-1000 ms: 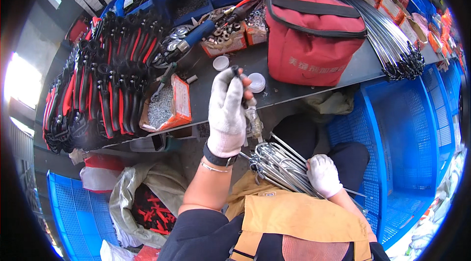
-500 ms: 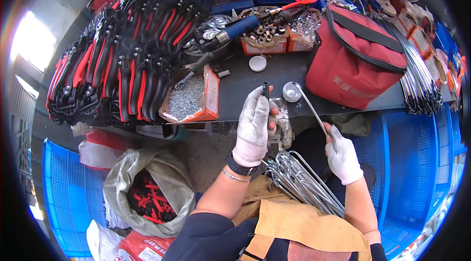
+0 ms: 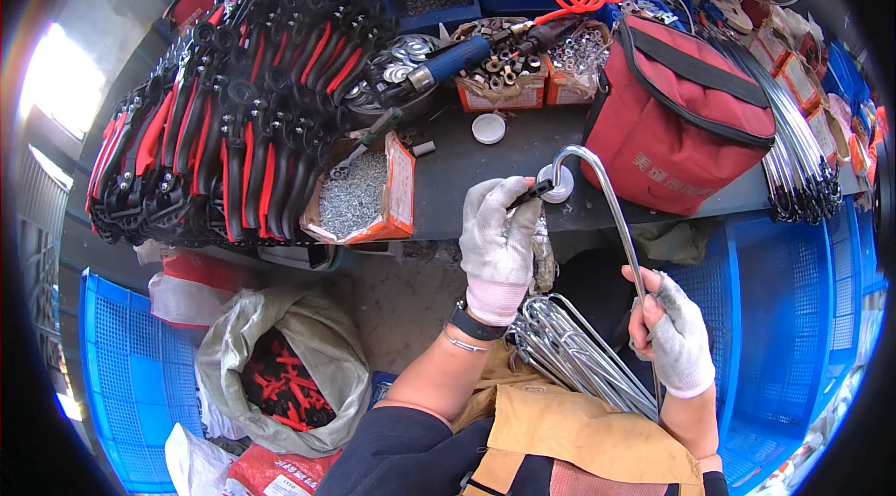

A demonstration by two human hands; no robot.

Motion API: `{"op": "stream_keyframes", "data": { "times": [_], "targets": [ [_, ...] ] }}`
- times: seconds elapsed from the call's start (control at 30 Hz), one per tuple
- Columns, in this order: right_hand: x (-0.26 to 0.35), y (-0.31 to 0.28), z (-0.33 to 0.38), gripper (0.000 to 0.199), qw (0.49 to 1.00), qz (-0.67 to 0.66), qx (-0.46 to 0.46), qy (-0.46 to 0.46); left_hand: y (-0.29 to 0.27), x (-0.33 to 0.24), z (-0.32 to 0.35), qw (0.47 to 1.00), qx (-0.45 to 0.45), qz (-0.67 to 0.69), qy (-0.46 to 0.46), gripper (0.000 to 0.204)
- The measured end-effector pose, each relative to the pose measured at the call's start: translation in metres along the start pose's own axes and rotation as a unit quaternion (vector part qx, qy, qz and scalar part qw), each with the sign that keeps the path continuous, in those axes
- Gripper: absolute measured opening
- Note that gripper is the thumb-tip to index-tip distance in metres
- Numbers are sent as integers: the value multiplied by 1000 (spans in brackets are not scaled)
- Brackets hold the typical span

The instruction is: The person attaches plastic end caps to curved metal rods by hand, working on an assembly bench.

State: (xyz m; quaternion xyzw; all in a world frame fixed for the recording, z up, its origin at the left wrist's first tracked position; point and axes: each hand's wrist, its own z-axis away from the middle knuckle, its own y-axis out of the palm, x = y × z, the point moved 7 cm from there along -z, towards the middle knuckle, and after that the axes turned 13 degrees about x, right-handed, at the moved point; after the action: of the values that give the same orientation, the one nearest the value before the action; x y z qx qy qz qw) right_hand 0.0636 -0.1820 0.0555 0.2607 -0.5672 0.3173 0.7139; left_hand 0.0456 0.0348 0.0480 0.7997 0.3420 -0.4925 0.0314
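right hand (image 3: 674, 339) grips the hooked metal rod (image 3: 611, 207) over the bench's front edge; left hand (image 3: 497, 244) pinches a small black cap (image 3: 534, 190) at its tip; best held steady, cap pushed on square

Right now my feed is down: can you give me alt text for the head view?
Two gloved hands work a hooked metal rod at a dark workbench: the right hand grips its shaft, the left hand pinches a small dark piece at its curved tip. More rods lie across the lap; red-handled pliers and a red bag sit on the bench.
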Motion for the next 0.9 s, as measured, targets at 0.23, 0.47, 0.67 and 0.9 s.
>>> {"op": "stream_keyframes", "data": {
  "times": [0.23, 0.47, 0.67, 0.9],
  "targets": [
    [-18, -6, 7, 40, 996, -86, -28, -7, 24, -2, 5, 985, 74, 126, -89, 28],
    [-39, -11, 24, 39, 995, -34, -87, -40, 91, -9, 8, 702, 158, 653, -235, 28],
    [-32, -16, 38, 35, 985, 70, -148, -60, 88, -59, -22, 973, 212, 87, -32, 62],
    [-42, -17, 47, 32, 986, 15, -164, -26, 87, -112, -32, 896, 277, -176, 300, 23]
  ]
}}
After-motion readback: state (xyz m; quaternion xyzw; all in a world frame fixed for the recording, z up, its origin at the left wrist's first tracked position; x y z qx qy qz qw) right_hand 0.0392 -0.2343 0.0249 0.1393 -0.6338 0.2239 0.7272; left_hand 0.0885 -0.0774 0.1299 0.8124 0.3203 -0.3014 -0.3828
